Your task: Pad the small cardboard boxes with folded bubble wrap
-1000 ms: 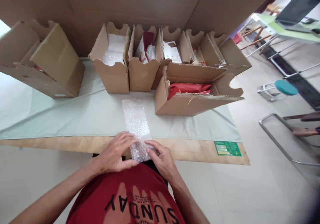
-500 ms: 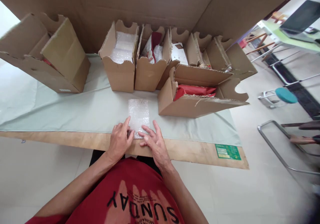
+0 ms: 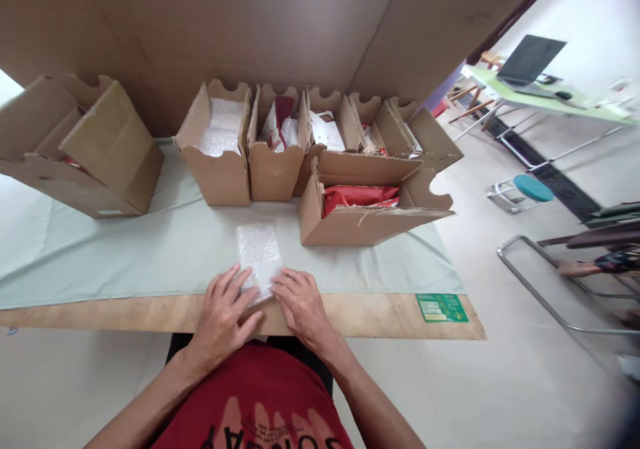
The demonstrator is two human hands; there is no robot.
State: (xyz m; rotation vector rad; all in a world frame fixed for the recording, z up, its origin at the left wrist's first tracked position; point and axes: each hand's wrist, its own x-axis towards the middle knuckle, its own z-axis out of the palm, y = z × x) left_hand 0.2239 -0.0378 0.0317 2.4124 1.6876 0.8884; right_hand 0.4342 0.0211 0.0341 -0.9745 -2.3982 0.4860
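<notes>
A clear bubble wrap sheet or pouch [image 3: 261, 254] lies flat near the table's front edge, slightly tilted. At its lower left corner, my left hand [image 3: 225, 312] rests with fingers stretched and thumb apart. My right hand [image 3: 303, 305] lies along its lower right side, fingertips on the edge and fingers extended; the thumb is hidden. Neither hand grips it. Just beyond, to the right, stands a cardboard box [image 3: 345, 231] holding red packets [image 3: 357, 195].
Behind stand a cardboard box with bubble wrap [image 3: 220, 125], another with mixed packets [image 3: 277, 125], and one with white cards [image 3: 326, 131]. A larger box [image 3: 115, 169] is at left. A green label [image 3: 443, 307] sits on the wooden edge. A person's hand [image 3: 575, 269] shows far right.
My right hand has lowered its spread fingers onto the wrap's right edge. My left hand has shifted from pointing along its left side to its lower corner. The view has tilted and shifted.
</notes>
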